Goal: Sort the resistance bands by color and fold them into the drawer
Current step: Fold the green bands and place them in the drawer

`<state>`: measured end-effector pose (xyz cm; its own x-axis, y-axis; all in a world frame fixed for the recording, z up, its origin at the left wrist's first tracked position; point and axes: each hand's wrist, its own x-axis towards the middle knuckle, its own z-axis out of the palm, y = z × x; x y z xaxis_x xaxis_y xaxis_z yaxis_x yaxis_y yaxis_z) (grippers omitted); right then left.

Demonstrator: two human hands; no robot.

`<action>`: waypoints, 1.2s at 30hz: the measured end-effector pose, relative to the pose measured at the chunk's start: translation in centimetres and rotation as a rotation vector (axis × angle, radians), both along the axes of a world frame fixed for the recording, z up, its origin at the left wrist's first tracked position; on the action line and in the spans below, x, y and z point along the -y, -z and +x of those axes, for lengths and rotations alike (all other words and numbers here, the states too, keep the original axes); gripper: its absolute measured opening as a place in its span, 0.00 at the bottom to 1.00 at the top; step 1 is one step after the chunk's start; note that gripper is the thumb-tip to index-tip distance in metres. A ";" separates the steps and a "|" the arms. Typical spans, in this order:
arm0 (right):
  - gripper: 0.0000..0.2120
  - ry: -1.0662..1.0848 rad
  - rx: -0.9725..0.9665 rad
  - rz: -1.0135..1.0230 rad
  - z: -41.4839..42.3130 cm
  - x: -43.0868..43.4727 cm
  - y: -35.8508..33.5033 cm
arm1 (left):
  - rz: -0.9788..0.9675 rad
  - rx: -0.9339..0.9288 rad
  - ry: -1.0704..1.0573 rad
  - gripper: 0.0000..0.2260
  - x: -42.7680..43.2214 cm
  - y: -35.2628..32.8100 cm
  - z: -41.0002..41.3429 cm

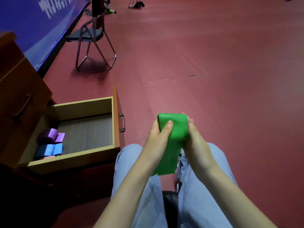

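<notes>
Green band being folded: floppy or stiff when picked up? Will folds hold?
Likely floppy: the free end of the green band hangs limp below the left hand and right hand. Folds may spring open: the purple band in the drawer lies in loose loops.

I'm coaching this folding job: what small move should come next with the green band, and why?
Probably fold once more: left hand and right hand grip the green band at its folded top, but a loose tail hangs over the lap. The drawer holds a purple band and a blue band.
</notes>
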<state>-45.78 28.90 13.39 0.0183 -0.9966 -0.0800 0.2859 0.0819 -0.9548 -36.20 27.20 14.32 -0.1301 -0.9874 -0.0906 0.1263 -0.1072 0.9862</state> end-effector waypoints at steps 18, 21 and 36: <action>0.10 -0.049 -0.249 -0.100 -1.9 0.0 -1.3 | -0.132 0.026 0.022 0.04 0.3 -0.5 1.0; 0.14 0.062 -0.229 -0.178 -2.3 0.6 -1.4 | 0.093 -0.006 0.128 0.09 0.2 -0.2 1.3; 0.25 -0.027 -0.381 -0.198 -3.2 0.1 0.4 | 0.258 0.079 0.249 0.15 0.0 1.0 1.6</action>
<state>-48.98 28.81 13.03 0.0508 -0.9930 0.1070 -0.0902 -0.1112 -0.9897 -34.60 27.22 13.33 -0.3464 -0.8697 -0.3516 -0.0106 -0.3712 0.9285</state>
